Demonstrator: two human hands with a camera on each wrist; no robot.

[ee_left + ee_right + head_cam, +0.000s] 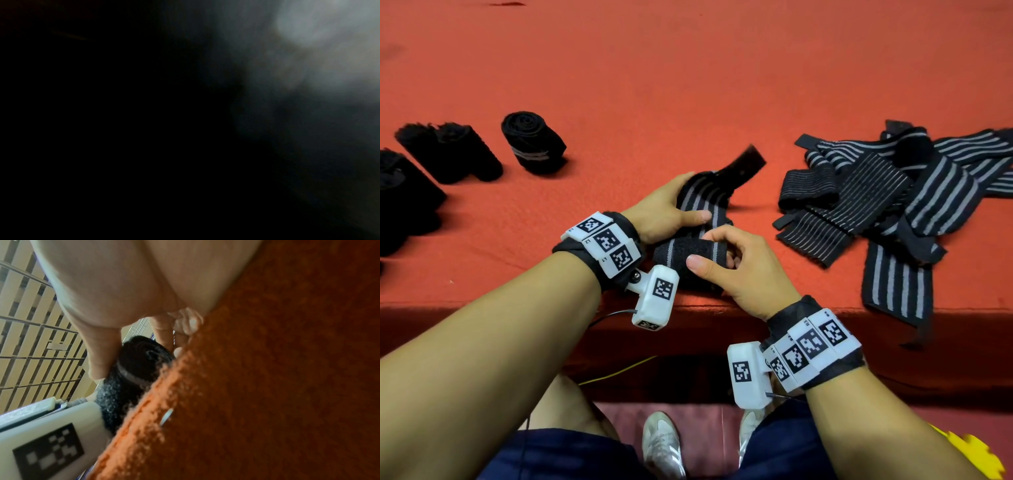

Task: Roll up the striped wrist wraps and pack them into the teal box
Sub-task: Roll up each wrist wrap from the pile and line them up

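A black wrist wrap with grey stripes (700,202) lies near the front edge of the red carpeted table (688,68), half rolled. My right hand (726,253) grips the rolled end (681,253), thumb on top; the right wrist view shows the same roll (141,360) end-on between thumb and fingers. My left hand (674,205) holds the flat striped part just beyond the roll, its thumb lying across the stripes. The wrap's black tail (743,164) points away to the right. The left wrist view is dark and blurred. No teal box is in view.
Several rolled black wraps (532,142) stand at the left of the table. A loose heap of unrolled striped wraps (887,195) lies at the right, one strap hanging over the front edge. My legs and shoes show below the table edge.
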